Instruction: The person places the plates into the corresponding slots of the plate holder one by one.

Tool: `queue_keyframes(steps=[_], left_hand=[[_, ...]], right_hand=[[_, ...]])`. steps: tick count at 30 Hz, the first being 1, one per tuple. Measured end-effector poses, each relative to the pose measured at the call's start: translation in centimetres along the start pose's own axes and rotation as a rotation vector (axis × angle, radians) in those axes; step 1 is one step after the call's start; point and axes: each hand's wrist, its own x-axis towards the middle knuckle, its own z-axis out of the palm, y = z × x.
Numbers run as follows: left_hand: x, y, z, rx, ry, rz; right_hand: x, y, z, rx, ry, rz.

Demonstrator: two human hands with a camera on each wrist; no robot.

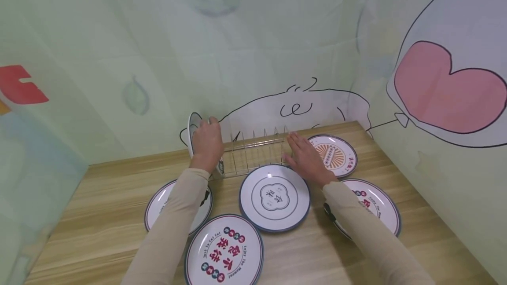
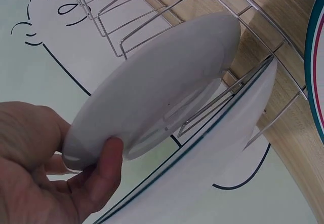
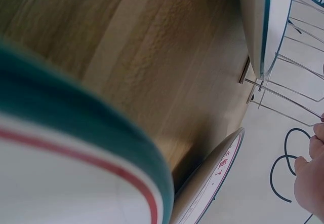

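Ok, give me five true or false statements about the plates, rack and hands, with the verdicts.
1. The left hand holds a plate. True.
2. Both hands hold plates. False: the right hand is at the right end of the rack.
3. The rack is made of wire. True.
4. The sunburst plate stands in the rack. False: the sunburst plate lies on the table.
5. A teal-rimmed plate is beside the held one. True.
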Motion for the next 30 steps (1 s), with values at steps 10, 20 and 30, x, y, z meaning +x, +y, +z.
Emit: queue_keyframes(steps=[10, 20, 30], left_hand=[[-0.4, -0.3, -1.0, -0.007, -0.020, -0.021], [-1.0, 0.1, -2.8, -0.049, 0.031, -0.021], [-1.3, -0.2, -3.5, -0.044, 0.071, -0.022]], right_hand=[[-0.1, -0.2, -0.2, -0.005, -0.010, -0.003], [-0.2, -0.4, -0.1, 0.001, -0.001, -0.007], [-0.1, -0.4, 0.0, -0.011, 0.000, -0.005]])
